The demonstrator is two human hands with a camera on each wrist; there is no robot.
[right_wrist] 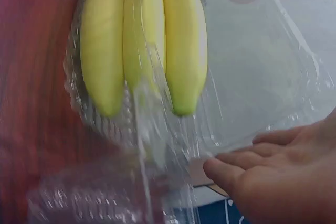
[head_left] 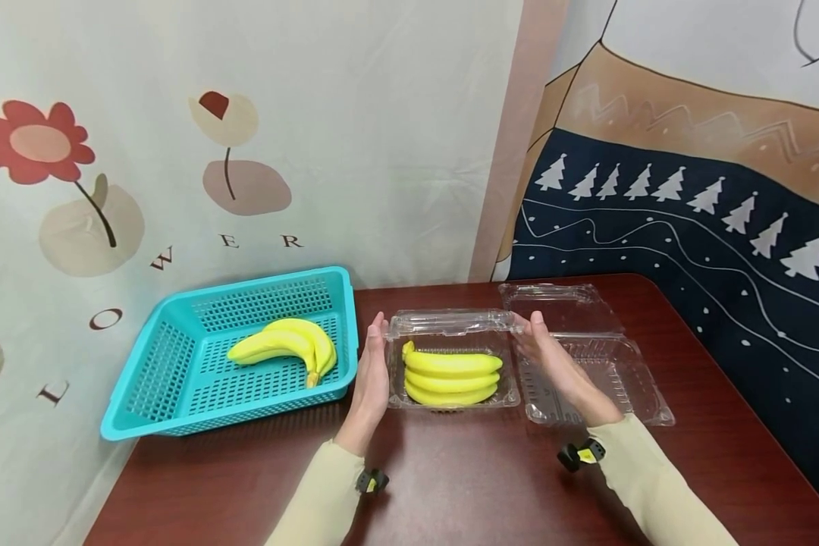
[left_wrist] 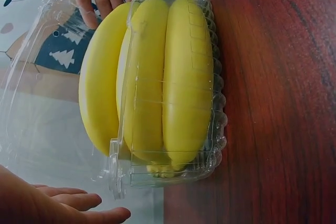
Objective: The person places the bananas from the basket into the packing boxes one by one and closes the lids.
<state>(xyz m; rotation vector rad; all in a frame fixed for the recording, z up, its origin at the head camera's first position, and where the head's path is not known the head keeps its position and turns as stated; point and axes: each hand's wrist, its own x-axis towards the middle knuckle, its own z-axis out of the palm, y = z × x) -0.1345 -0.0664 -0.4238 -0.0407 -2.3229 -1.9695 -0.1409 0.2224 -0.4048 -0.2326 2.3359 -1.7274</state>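
Note:
A bunch of three yellow bananas (head_left: 453, 379) lies in a clear plastic clamshell container (head_left: 510, 398) on the table. Its transparent lid (head_left: 450, 323) stands raised at the back. My left hand (head_left: 372, 375) is upright along the container's left side, fingers straight. On the other side my right hand (head_left: 558, 365) extends its fingers by the lid's right edge. Both wrist views show the palms facing the bananas (left_wrist: 189, 77) with nothing gripped. Whether the fingertips touch the plastic I cannot tell.
To the left, a turquoise basket (head_left: 228, 429) holds another banana bunch (head_left: 290, 345). A second clear container (head_left: 644, 394), lid folded back, sits at the right, partly behind my right arm. The dark red table (head_left: 464, 485) meets printed cloth walls at the back and right.

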